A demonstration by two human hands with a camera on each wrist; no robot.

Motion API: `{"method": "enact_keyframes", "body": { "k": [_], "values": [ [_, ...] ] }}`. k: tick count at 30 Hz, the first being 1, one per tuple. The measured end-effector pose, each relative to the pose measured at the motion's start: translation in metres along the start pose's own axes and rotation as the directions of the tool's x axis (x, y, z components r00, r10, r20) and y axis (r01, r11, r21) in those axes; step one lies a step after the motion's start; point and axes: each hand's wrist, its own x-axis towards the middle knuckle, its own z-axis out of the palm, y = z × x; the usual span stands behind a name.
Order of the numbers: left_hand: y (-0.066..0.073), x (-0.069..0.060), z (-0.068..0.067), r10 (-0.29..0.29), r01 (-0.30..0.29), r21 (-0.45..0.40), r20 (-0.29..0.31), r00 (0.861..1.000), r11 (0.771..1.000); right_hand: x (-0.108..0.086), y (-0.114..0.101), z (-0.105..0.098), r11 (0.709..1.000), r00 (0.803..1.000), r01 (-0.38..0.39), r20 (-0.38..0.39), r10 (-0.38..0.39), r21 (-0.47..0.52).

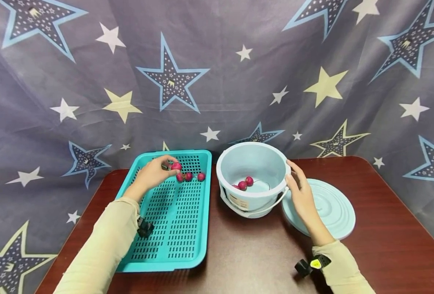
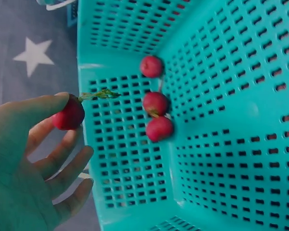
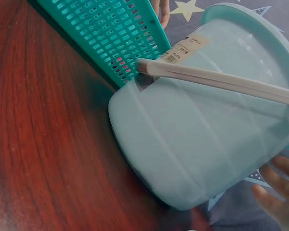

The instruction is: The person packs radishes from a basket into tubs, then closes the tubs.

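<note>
Pinching a red radish [image 1: 176, 166] over the far end of a turquoise basket [image 1: 203, 228]

The left hand [image 1: 152, 174] has its thumb and nearest fingers closed on the radish, while the other fingers spread loosely, as the left wrist view shows. A short green stub of stem sticks out from the radish, pointing toward the basket. The basket is rectangular, with slotted floor and walls, and stands on the left of the dark reddish table [image 1: 239, 261]. Three more radishes [image 1: 189, 177] lie in it near the far end, two side by side and the third a little apart to the right

Just right of the basket stands a pale blue bucket [image 1: 253, 163]. Several radishes lie on its floor: two show plainly and another is partly hidden by the near rim. Its white handle [image 1: 246, 214] hangs down across the front, and a paper label [image 3: 190, 47] is stuck to the outer wall

The right hand [image 1: 302, 195] touches the bucket's right rim with its fingers extended rather than curled; whether the thumb hooks over the rim, I cannot tell. A round pale blue lid [image 1: 328, 210] lies flat on the table beside the bucket, partly behind that hand
</note>
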Motion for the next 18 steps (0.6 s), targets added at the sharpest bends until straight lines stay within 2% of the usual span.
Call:
{"method": "enact_keyframes", "body": {
  "k": [10, 18],
  "values": [
    [0.028, -0.011, -0.003, 0.072, -0.075, -0.049, -0.057, 0.996, 0.996, 0.0, 0.0, -0.001, 1.0, 1.0, -0.006, 0.001, 0.006, -0.01],
    [0.059, -0.02, -0.003, 0.119, -0.124, -0.05, -0.089, 0.989, 0.991, -0.001, -0.003, -0.002, 1.0, 1.0, -0.017, 0.014, 0.018, -0.017]
  ]
}}
